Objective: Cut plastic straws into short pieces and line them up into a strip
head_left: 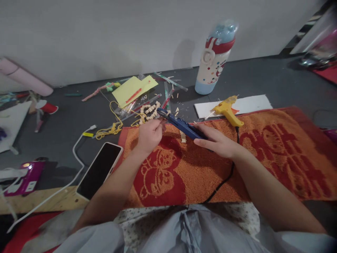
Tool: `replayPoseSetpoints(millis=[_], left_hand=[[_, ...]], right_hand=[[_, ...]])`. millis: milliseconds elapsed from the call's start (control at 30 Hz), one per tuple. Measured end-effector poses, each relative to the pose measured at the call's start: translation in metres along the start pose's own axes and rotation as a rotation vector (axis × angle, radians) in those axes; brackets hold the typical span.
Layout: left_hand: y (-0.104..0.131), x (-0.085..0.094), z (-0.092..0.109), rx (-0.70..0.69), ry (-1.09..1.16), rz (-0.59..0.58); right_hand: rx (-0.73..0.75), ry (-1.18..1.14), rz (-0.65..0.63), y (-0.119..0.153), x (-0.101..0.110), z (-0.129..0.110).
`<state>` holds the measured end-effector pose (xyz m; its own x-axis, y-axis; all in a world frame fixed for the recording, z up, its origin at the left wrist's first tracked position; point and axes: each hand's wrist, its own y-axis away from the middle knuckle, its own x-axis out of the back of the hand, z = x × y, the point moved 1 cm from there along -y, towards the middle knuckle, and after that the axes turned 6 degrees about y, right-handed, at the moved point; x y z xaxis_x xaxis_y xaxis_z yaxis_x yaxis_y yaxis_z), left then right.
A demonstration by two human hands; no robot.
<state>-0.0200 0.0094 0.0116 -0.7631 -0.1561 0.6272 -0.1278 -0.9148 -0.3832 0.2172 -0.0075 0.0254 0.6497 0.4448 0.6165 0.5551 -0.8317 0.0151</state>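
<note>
My right hand [217,140] is closed around the handles of a blue hand tool [184,126], which looks like shears or pliers. The tool slants up to the left, its grey head beside my left hand [151,135]. That hand is closed with fingers pinched together; whatever they hold is hidden. Beneath the tool, a short row of small wooden stick pieces [183,136] lies on the orange and red towel [205,172]. More cut wooden pieces [150,111] are heaped just beyond the towel's far edge.
A yellow glue gun [228,109] rests on a white board [252,104], its black cord crossing the towel. Behind stands a water bottle [214,59]. Yellow cord [109,130], yellow paper [134,89], a phone [100,170], a white cable [76,151] and a purple power strip [25,179] lie leftward.
</note>
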Motion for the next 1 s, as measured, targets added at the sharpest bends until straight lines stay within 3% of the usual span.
replayPoseSetpoints(millis=[1000], left_hand=[[-0.0019, -0.0028, 0.0022, -0.104, -0.025, 0.111]], right_hand=[[0.035, -0.030, -0.010, -0.0009, 0.0025, 0.0033]])
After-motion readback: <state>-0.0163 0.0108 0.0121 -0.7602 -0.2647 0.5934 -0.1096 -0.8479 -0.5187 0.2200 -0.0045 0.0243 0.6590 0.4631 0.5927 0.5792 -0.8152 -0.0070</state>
